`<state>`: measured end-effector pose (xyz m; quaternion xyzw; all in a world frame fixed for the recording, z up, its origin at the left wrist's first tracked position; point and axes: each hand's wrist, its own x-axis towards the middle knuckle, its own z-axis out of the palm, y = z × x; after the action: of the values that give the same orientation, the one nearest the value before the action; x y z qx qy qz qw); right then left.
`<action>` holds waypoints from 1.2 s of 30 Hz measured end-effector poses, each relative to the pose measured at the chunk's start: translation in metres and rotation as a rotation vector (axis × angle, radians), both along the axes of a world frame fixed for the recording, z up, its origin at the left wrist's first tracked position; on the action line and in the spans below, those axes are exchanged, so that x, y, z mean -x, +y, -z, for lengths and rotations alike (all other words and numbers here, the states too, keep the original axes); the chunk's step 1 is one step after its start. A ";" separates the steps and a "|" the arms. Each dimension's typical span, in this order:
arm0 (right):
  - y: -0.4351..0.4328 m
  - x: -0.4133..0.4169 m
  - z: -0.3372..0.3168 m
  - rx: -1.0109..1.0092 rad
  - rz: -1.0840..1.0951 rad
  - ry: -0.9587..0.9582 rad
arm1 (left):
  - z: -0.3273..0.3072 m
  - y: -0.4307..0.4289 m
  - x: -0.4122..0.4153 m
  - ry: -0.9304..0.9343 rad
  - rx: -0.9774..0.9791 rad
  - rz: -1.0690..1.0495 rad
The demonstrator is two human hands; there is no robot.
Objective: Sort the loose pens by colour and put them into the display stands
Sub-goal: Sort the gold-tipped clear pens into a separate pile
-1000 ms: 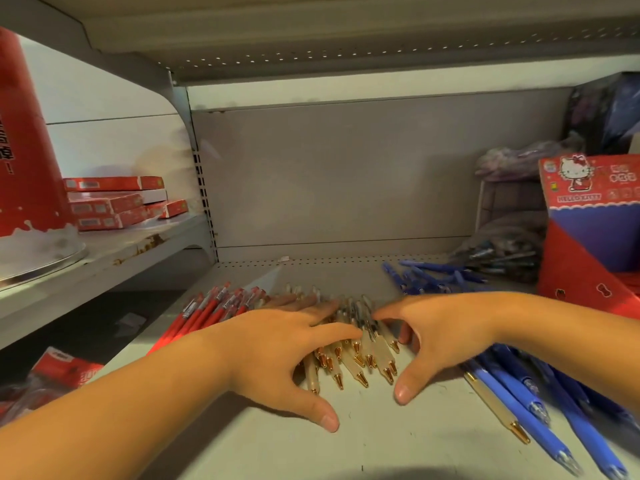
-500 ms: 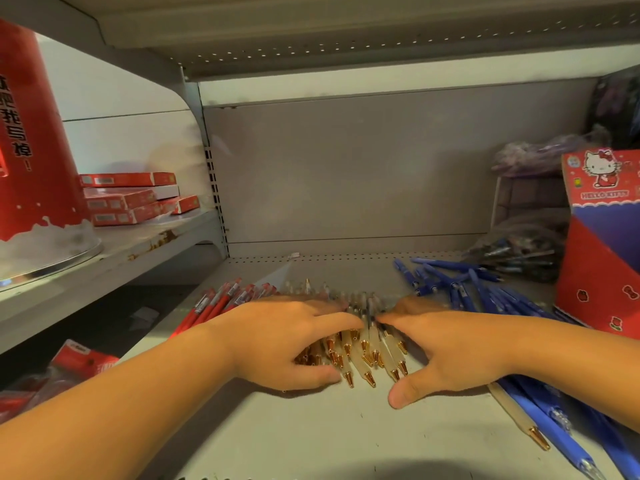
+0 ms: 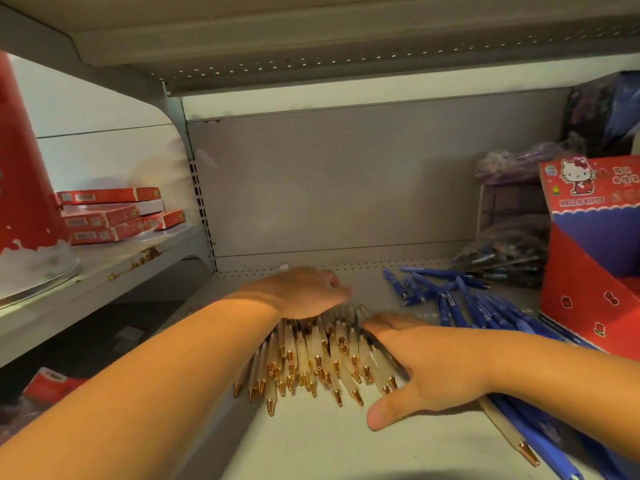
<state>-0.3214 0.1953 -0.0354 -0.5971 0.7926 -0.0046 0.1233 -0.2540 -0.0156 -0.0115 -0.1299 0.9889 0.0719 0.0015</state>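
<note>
A heap of cream pens [image 3: 322,355] with gold tips lies on the grey shelf [image 3: 311,445] in the middle of the frame, the tips fanned unevenly toward the bottom edge. The left hand [image 3: 304,292] lies palm down over the far ends of these pens, just above the centre. Its fingers are blurred and bent toward the heap, so I cannot tell whether its grip is clenched on a pen or released. The right hand [image 3: 429,362] presses against the right side of the heap with its fingers straight and together, pointing to the upper left. Its thumb is spread toward the bottom of the frame and rests on the shelf; its grip is released. Right of the hands, blue pens [image 3: 457,303] lie scattered over the shelf, some running under the right forearm toward the lower right corner. There a single cream pen [image 3: 502,427] lies apart from the heap, beside them. At the right edge stands a red and blue cardboard display stand [image 3: 585,271] with a cartoon cat printed on top. Behind the blue pens sits a clear bag [image 3: 502,247] of dark pens. At the left of the frame, on a side shelf [image 3: 104,265], flat red boxes [image 3: 107,216] are stacked beside a tall red container [image 3: 20,161].
</note>
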 end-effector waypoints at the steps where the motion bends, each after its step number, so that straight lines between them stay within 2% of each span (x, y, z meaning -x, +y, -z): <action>1: 0.001 0.003 0.000 -0.003 -0.007 -0.019 | 0.002 -0.003 0.007 -0.047 -0.003 -0.018; 4: 0.003 0.009 0.004 -0.002 -0.006 -0.043 | 0.006 -0.004 0.022 -0.172 0.007 -0.040; 7: 0.000 0.007 0.011 0.000 -0.003 -0.030 | 0.007 -0.002 0.028 -0.220 0.027 -0.029; 16: -0.010 -0.003 0.023 0.082 0.047 0.046 | 0.019 -0.007 0.025 -0.114 0.017 -0.037; 20: -0.014 -0.008 0.025 0.091 0.074 0.066 | 0.013 -0.005 0.024 -0.143 0.002 -0.019; 25: -0.011 -0.006 0.010 0.075 0.054 -0.031 | 0.004 -0.001 0.019 -0.128 -0.097 -0.015; 29: -0.006 -0.001 -0.002 0.027 0.030 -0.066 | -0.004 0.007 0.024 -0.050 -0.081 0.031; 36: -0.005 -0.002 0.006 0.024 0.017 -0.053 | 0.002 0.023 0.042 -0.208 0.019 0.101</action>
<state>-0.3196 0.1906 -0.0412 -0.5915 0.7940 -0.0307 0.1370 -0.2964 0.0072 -0.0139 -0.0867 0.9893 0.0487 0.1067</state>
